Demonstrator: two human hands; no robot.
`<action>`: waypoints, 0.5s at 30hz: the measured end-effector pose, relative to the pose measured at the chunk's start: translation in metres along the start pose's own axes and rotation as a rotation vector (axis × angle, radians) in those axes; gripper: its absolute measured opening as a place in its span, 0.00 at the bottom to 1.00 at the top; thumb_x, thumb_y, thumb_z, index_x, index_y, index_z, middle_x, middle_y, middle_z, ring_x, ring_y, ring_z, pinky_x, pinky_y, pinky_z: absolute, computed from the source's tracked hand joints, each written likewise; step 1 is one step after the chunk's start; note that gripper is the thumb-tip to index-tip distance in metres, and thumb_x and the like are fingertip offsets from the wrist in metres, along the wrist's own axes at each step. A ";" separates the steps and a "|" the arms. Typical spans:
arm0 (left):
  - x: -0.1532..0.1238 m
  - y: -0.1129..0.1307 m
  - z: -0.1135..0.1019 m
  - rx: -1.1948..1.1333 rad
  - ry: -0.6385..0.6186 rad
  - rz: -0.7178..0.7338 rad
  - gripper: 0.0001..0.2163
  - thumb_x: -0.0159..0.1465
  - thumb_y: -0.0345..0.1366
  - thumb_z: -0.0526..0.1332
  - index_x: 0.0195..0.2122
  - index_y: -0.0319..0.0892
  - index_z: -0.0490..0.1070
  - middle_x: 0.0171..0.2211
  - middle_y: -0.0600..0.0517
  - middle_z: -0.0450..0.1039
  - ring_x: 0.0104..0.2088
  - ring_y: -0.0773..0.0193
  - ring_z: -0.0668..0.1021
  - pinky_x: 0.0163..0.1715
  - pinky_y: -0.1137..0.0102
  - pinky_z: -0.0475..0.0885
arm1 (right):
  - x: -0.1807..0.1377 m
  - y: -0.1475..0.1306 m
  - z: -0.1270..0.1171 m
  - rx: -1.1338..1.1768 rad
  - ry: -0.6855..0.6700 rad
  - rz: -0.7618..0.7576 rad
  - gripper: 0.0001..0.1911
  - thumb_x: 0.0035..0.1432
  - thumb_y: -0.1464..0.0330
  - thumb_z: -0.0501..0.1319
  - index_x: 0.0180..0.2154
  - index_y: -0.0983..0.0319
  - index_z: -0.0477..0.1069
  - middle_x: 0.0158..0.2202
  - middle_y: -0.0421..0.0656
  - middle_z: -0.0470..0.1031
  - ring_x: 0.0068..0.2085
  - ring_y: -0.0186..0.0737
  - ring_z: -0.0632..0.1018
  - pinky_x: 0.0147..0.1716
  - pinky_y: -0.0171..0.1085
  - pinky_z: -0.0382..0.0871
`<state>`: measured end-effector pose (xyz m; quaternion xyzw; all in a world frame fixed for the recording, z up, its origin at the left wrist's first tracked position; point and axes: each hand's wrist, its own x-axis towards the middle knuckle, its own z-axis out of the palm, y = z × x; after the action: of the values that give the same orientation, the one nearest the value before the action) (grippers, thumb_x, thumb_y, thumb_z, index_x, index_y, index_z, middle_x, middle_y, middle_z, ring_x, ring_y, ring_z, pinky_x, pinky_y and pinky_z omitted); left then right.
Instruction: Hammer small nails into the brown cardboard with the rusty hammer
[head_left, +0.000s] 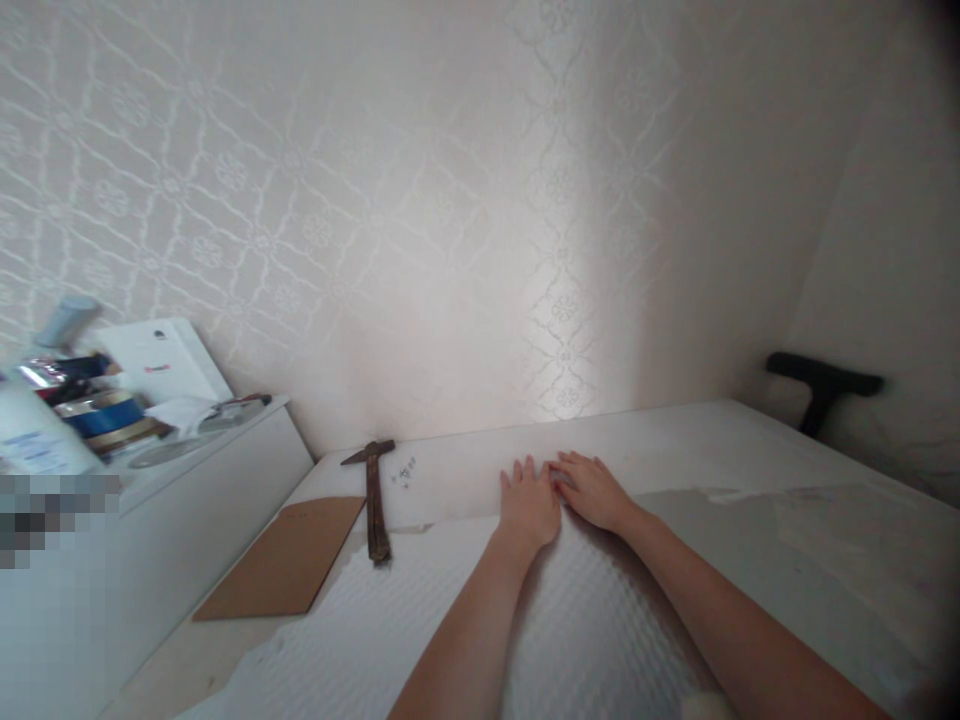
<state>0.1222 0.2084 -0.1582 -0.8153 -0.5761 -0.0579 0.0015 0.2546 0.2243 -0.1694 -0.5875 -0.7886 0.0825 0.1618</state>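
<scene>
My left hand (529,500) lies flat, fingers stretched out, on a white board (675,440) near its far edge by the wall. My right hand (592,488) rests beside it, fingers extended and touching the left hand's fingertips. Both press on the upper edge of a white textured sheet (420,620) that covers the near part of the board. Neither hand holds anything I can see. A hammer (373,495) with a wooden handle lies to the left, with a few small shiny nails (405,472) beside its head.
A brown cardboard piece (289,560) lies at the board's left edge. A white cabinet (210,470) on the left carries jars, tape rolls and a white box. A black chair armrest (821,385) stands at the right by the patterned wall.
</scene>
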 end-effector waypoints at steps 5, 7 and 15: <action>0.000 0.000 -0.001 -0.009 -0.005 0.002 0.23 0.69 0.38 0.42 0.64 0.38 0.55 0.65 0.38 0.52 0.64 0.45 0.57 0.61 0.48 0.54 | 0.000 0.000 0.000 -0.004 0.003 -0.004 0.23 0.62 0.70 0.50 0.58 0.62 0.66 0.62 0.54 0.61 0.63 0.52 0.61 0.59 0.57 0.51; 0.000 0.000 -0.002 -0.008 -0.011 -0.001 0.23 0.69 0.38 0.42 0.64 0.38 0.55 0.65 0.38 0.52 0.64 0.45 0.56 0.61 0.47 0.54 | 0.000 0.000 0.000 -0.008 0.000 -0.007 0.23 0.62 0.70 0.50 0.58 0.62 0.66 0.62 0.54 0.61 0.63 0.52 0.61 0.59 0.57 0.51; 0.000 0.000 -0.001 0.016 0.000 0.000 0.23 0.69 0.38 0.42 0.64 0.38 0.55 0.65 0.39 0.53 0.64 0.46 0.57 0.60 0.48 0.54 | 0.002 0.001 0.000 -0.023 -0.011 -0.003 0.23 0.62 0.69 0.50 0.58 0.63 0.65 0.62 0.53 0.61 0.63 0.51 0.61 0.60 0.55 0.50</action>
<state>0.1221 0.2080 -0.1571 -0.8154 -0.5764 -0.0533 0.0080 0.2553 0.2261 -0.1695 -0.5875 -0.7914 0.0765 0.1509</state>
